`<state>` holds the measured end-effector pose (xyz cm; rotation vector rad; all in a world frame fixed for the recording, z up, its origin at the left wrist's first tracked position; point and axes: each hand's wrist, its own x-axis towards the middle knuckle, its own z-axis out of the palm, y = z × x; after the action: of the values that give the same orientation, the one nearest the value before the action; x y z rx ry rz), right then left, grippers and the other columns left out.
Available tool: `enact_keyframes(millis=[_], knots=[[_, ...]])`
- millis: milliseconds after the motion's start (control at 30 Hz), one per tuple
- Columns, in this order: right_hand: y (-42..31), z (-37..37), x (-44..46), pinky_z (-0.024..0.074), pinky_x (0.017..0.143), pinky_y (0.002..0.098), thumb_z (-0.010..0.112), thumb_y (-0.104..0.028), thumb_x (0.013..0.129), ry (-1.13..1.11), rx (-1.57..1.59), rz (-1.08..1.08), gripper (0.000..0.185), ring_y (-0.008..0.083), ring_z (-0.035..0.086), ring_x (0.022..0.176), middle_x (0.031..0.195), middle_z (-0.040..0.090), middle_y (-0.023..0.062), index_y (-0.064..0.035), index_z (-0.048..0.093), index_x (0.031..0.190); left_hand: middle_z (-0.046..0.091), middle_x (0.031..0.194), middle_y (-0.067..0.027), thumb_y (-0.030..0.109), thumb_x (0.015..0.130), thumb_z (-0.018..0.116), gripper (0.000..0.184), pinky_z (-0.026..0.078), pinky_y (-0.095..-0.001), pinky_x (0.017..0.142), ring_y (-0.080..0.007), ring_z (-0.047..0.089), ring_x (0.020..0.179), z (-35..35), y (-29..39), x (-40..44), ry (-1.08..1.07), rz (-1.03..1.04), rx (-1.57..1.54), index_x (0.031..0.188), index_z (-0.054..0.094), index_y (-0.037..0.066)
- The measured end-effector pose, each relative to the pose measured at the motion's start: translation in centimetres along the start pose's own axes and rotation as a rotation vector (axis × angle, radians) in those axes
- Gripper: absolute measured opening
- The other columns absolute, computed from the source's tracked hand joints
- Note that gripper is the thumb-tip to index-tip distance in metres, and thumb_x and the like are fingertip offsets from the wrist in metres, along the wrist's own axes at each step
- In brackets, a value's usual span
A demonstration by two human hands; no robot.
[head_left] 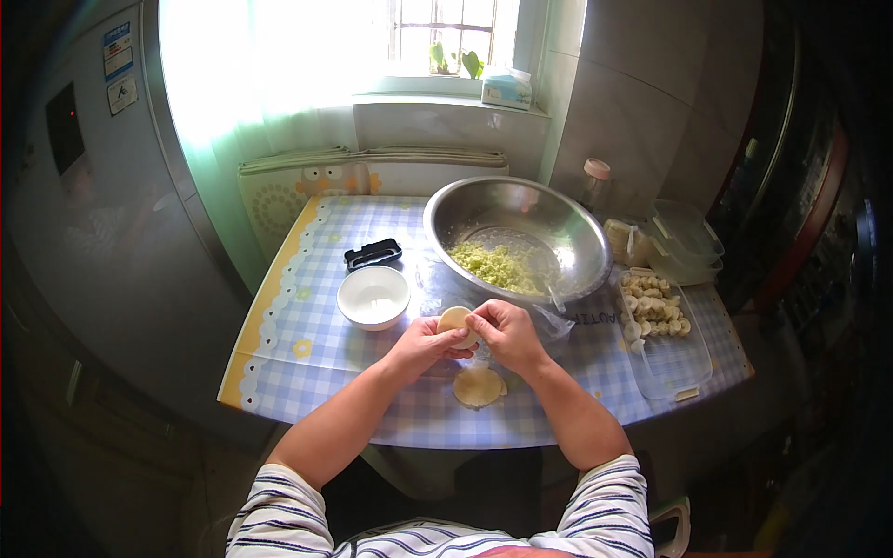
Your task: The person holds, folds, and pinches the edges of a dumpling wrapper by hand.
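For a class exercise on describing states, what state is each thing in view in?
Left hand, holding dough wrapper
Right hand, fingers on wrapper's edge
Loose wrappers, lying flat
Steel bowl, uncovered, part full of chopped filling
White bowl, upright, uncovered
Dumpling container, uncovered, part full
Bottle, capped

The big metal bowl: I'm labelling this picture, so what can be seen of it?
The metal bowl is wide, round and shiny, and stands upright on the checked tablecloth. Pale green chopped food lies in it, mostly toward the left. A pale utensil rests at the near rim; clear plastic lies just in front.
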<state>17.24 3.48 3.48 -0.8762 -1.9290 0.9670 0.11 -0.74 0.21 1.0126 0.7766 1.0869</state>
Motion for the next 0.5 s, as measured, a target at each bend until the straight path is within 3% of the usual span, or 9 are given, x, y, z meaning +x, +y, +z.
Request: enact_keyframes(millis=[500], knots=[[0.32, -0.02, 0.08, 0.0461, 0.056, 0.0268, 0.064, -0.015, 0.081, 0.002, 0.021, 0.01, 0.017, 0.0122, 0.057, 0.06, 0.069, 0.061, 0.0094, 0.0014, 0.064, 0.079, 0.062, 0.1, -0.0099, 0.021, 0.089, 0.059, 0.029, 0.053, -0.029, 0.08, -0.0166, 0.062, 0.088, 0.16, 0.1, -0.04, 0.01, 0.032, -0.008, 0.108, 0.058, 0.0]])
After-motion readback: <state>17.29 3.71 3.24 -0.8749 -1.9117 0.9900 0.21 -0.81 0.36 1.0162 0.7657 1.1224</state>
